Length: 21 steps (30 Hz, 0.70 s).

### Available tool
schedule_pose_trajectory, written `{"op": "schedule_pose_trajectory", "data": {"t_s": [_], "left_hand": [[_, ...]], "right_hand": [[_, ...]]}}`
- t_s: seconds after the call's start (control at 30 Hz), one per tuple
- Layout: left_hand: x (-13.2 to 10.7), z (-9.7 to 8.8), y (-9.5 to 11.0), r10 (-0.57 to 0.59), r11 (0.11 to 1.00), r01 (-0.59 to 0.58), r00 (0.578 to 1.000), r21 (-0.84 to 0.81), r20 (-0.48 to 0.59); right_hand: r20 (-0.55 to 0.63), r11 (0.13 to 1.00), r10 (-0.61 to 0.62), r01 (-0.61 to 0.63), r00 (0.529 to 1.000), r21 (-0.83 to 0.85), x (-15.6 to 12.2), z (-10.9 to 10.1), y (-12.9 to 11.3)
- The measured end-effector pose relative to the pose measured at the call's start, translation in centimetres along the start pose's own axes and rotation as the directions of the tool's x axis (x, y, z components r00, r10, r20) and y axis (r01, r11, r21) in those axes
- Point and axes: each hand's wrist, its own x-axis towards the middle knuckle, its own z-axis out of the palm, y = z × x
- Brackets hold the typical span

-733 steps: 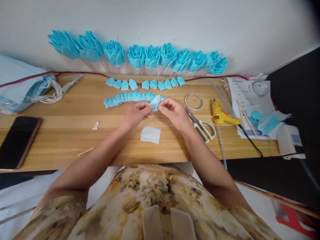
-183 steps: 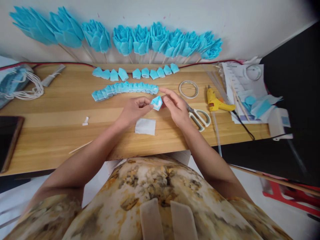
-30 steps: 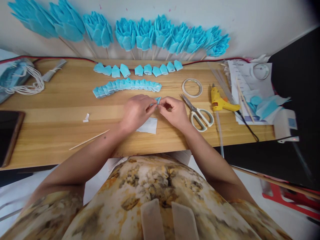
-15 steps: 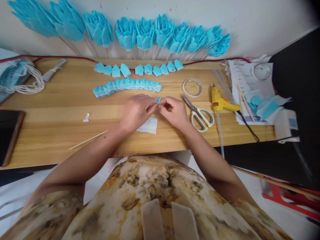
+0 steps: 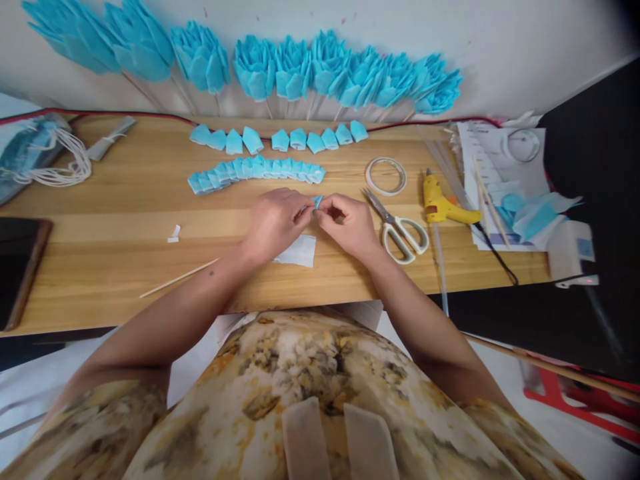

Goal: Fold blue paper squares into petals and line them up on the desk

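Between my fingertips is a small folded blue fabric petal (image 5: 317,201), mostly covered by them. My left hand (image 5: 278,219) pinches it from the left, and my right hand (image 5: 347,223) grips it from the right, the two hands almost touching. Under them lies a pale fabric square (image 5: 300,252) on the wooden table. Beyond my hands a row of overlapping blue petals (image 5: 255,171) curves along the table. Farther back sits a second row of separate folded petals (image 5: 298,139). Scissors (image 5: 400,227) with white handles lie just right of my right hand.
Blue fabric flowers (image 5: 295,67) on sticks lean against the wall. A tape roll (image 5: 385,176) and a yellow glue gun (image 5: 445,202) are on the right, near papers (image 5: 500,160). On the left are a wooden stick (image 5: 179,278), white cord (image 5: 70,163) and a dark tablet-like device (image 5: 20,270).
My hands stay in place, still pinching the petal, with only a slight shift of the fingers. The whole view has moved very slightly.
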Motion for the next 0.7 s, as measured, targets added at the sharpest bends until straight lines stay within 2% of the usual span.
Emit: {"op": "schedule_pose_trajectory", "data": {"t_s": [0.23, 0.53, 0.63, 0.7], "left_hand": [[0.13, -0.15, 0.16, -0.004, 0.999, 0.006, 0.999, -0.042, 0.039], [0.05, 0.1, 0.23, -0.016, 1.0, 0.016, 1.0, -0.022, -0.001], [0.13, 0.03, 0.24, -0.07, 0.992, 0.068, 0.997, -0.108, -0.017], [0.28, -0.16, 0.19, -0.166, 0.952, 0.155, 0.986, -0.264, -0.022]], "right_hand": [[-0.001, 1.0, 0.008, -0.008, 1.0, -0.004, 0.06, -0.06, 0.28], [-0.001, 1.0, -0.024, 0.024, 1.0, 0.009, 0.05, 0.05, 0.13], [0.001, 0.999, 0.001, -0.001, 1.0, 0.041, 0.1, 0.02, 0.13], [-0.001, 0.995, 0.045, -0.045, 0.999, 0.087, 0.14, -0.11, 0.1]]}}
